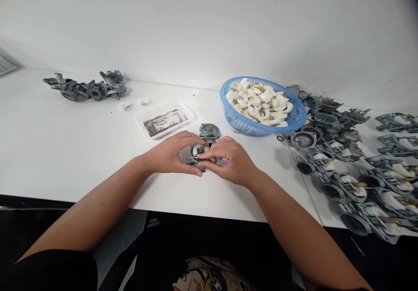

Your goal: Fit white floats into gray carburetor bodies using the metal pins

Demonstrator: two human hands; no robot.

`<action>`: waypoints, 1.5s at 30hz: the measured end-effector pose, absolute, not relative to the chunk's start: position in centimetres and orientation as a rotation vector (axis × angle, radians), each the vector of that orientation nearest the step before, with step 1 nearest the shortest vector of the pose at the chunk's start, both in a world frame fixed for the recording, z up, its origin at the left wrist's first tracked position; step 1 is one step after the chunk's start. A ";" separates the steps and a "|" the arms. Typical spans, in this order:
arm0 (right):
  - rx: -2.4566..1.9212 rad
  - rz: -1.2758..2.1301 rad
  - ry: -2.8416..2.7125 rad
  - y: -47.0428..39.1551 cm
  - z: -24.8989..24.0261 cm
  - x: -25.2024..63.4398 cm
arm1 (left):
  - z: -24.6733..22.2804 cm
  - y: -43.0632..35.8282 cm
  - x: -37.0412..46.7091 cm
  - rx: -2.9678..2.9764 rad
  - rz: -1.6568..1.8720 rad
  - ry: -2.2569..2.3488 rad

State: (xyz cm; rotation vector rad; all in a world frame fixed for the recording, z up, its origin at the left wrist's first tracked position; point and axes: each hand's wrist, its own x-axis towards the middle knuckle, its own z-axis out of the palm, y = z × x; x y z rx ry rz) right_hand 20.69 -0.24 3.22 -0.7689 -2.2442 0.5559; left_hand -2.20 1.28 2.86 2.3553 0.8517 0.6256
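Note:
Near the front middle of the table, my left hand [170,152] is closed around a grey metal carburetor [192,155], its thumb along the near side. A white float [195,150] and a brass part show in the carburetor's open face. My right hand [230,158] is closed at the right side of the same carburetor, index fingertip reaching over the open face and thumb at the near edge. Whether a small part sits between these fingers is hidden. Just behind the hands stands another carburetor [210,131] with brass jets showing and no float visible.
Behind my left hand lies a white tray [140,128] of thin metal pins, with two white floats [125,106] beyond it. A blue basket [233,119] of white floats stands right of centre. Carburetors pile up at back left [88,88] and along the right [346,186].

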 end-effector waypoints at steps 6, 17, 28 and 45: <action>-0.785 0.540 -2.237 -0.3 3.4 20.7 | 3.4 0.9 -2.3 2.160 0.579 0.917; -0.767 0.572 -2.238 -0.1 3.4 20.9 | 3.3 1.3 -2.5 1.998 0.554 0.833; -0.780 0.614 -2.262 0.0 3.4 20.9 | 2.6 1.6 -2.7 1.977 0.621 0.775; -0.909 0.375 -1.865 0.1 3.1 21.6 | 3.1 1.7 -2.7 2.076 0.590 0.834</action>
